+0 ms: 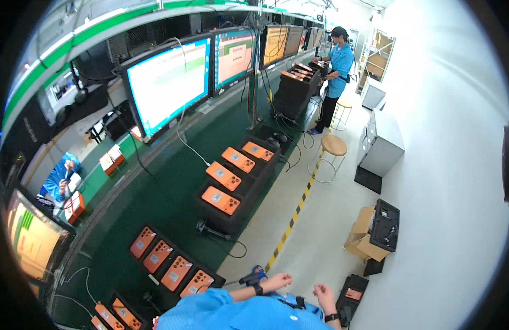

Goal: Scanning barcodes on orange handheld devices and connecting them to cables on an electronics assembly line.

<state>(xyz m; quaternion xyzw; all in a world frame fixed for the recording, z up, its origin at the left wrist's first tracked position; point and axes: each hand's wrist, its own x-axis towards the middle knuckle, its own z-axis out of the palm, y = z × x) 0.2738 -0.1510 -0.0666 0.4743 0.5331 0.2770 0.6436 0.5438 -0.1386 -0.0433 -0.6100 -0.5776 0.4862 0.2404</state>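
Observation:
My left hand (276, 282) is held in front of my body over the floor, with its fingers curled in and nothing visible in them. A dark band circles that wrist. To its right, my right hand (324, 297) is raised with loosely bent fingers; it also looks bare, and a dark band is on its wrist. Neither hand touches the bench. Closest to my left arm is an orange phone (198, 282), lying back up at the end of a row of similar phones in a black foam tray (217, 278).
Farther along the green bench (172, 198), another foam tray holds orange phones, with a handheld scanner (212, 230) beside it. Monitors (169, 82) line the back. A co-worker (338, 66) stands by stacked trays (292, 93). Stools (334, 146), a carton (362, 234) and cabinets (382, 140) stand right.

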